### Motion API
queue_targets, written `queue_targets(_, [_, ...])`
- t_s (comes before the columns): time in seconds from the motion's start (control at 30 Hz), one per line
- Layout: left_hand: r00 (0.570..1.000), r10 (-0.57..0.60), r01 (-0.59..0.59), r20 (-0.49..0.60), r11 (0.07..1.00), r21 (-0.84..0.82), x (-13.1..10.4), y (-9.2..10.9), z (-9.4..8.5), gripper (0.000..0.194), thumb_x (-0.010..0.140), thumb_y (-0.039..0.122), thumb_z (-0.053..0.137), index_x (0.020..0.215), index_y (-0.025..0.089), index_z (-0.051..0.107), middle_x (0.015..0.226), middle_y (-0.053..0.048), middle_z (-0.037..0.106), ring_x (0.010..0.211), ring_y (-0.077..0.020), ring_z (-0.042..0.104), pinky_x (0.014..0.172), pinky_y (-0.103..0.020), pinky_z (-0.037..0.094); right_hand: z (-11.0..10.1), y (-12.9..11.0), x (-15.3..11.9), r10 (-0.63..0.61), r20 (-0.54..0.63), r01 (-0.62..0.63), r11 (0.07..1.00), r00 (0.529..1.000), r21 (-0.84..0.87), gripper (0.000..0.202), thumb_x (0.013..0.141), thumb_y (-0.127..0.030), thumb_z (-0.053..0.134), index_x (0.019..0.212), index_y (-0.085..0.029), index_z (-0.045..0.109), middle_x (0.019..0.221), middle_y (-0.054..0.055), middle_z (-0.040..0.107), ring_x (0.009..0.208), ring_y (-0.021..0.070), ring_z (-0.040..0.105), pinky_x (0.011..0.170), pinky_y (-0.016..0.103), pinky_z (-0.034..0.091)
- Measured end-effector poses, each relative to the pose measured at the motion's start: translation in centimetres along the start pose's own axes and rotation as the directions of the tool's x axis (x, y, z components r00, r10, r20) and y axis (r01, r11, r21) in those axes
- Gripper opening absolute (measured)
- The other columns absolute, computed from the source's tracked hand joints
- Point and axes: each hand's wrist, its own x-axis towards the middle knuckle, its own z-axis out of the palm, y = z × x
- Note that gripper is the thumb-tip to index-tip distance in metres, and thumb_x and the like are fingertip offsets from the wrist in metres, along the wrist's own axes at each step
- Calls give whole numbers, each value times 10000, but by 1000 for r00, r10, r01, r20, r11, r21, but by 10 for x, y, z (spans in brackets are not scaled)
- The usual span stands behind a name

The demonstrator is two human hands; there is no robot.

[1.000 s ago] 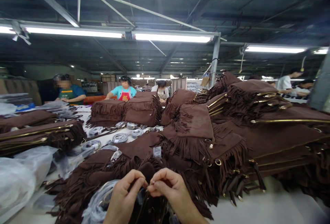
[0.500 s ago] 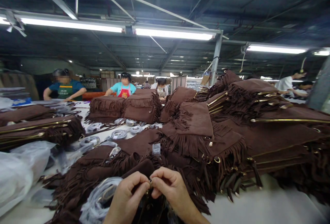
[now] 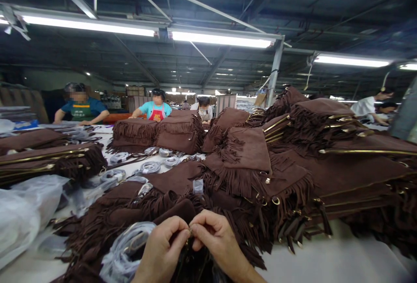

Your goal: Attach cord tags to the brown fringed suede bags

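Observation:
My left hand (image 3: 163, 246) and my right hand (image 3: 215, 241) meet at the bottom centre, thumbs and index fingertips pinched together. Between the fingertips is a small metallic piece, mostly hidden, too small to make out. Dark brown material with bits of gold metal hangs below it. Just left of my left hand lies a coil of plastic-wrapped strap (image 3: 125, 250). Brown fringed pieces (image 3: 114, 213) spread behind and beside both hands.
Stacked brown fringed bags (image 3: 244, 152) rise ahead and to the right. Bags with gold zippers (image 3: 48, 161) and a clear plastic bag (image 3: 19, 213) are at left. Wrapped coils (image 3: 150, 168) lie on the white table (image 3: 302, 265). Several people work across it.
Both hands hold nearly the same pinch at the same spot. The view has shifted very slightly. Little else differs.

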Motion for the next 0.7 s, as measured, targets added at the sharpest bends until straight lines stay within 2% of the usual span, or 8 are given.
queue_targets(0.13, [1000, 9, -9, -24, 1000, 19, -2, -8, 4, 260, 893, 307, 487, 665, 204, 557, 648, 10, 592, 629, -163, 570, 606, -247, 405, 2, 2, -1, -111, 11, 112, 986, 994, -126, 203, 873, -262, 594, 712, -157, 661, 660, -22, 565, 507, 104, 600, 517, 197, 421])
queue_targets(0.23, [1000, -13, 13, -26, 1000, -5, -4, -12, 7, 267, 898, 310, 489, 660, 204, 547, 645, 14, 577, 638, -164, 563, 609, -249, 396, 3, 5, -1, -201, 21, 200, 948, 979, -248, 200, 882, -194, 577, 700, -171, 658, 655, -24, 558, 565, 109, 579, 555, 206, 410])
queue_targets(0.37, [998, -58, 58, 2, 997, -42, -6, -11, 8, 252, 873, 306, 485, 651, 201, 539, 630, 16, 559, 628, -164, 541, 607, -255, 378, 2, 9, 0, -300, 94, 314, 887, 949, -338, 204, 894, -151, 568, 715, -180, 660, 653, -20, 574, 632, 120, 562, 611, 218, 397])
queue_targets(0.57, [990, -118, 129, 83, 981, -143, -5, -2, 0, 253, 845, 333, 476, 661, 187, 571, 631, 15, 551, 631, -165, 505, 613, -259, 371, 0, 12, -2, -276, 88, 290, 917, 957, -275, 212, 912, -174, 566, 717, -182, 647, 650, -27, 570, 601, 115, 562, 587, 207, 400])
queue_targets(0.7, [989, -109, 124, 103, 980, -157, -5, 5, -4, 250, 862, 332, 462, 687, 192, 572, 679, 8, 575, 675, -172, 522, 647, -260, 387, 2, 12, -3, -299, 78, 309, 910, 951, -276, 195, 905, -152, 557, 732, -183, 640, 666, -31, 566, 575, 104, 573, 590, 198, 412])
